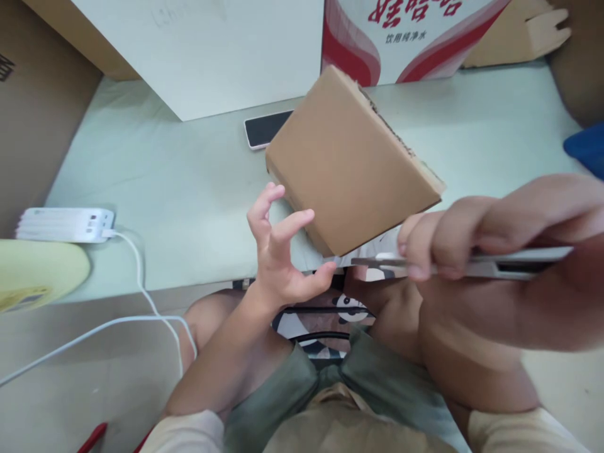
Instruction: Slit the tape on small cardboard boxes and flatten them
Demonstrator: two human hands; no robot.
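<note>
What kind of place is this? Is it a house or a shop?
Probably a packing corner in a home or small storeroom; I can't tell which. Big cartons crowd a pale table, a small cardboard box tilts beside the left hand, and the right hand grips a metal cutter.

L hand (pixel 278 251) open, mid-scene, palm facing right, wrist bent back a bit. Its fingers (pixel 289 223) are spread and half-curled, tips pointing far/right. Thumb sticks out to the right, apart from the rest. L forearm (pixel 226 358) is bare and runs up from near left, w/ a pale sleeve at the elbow end.

R hand (pixel 448 242) comes in from the right edge, close to cam, slightly blurred. R fingers (pixel 465 236) are curled tight round a slim grey tool (pixel 519 255), tips tucked under. R forearm (pixel 481 352) is bare and fills near right. Hands near each other, not touching.
</note>
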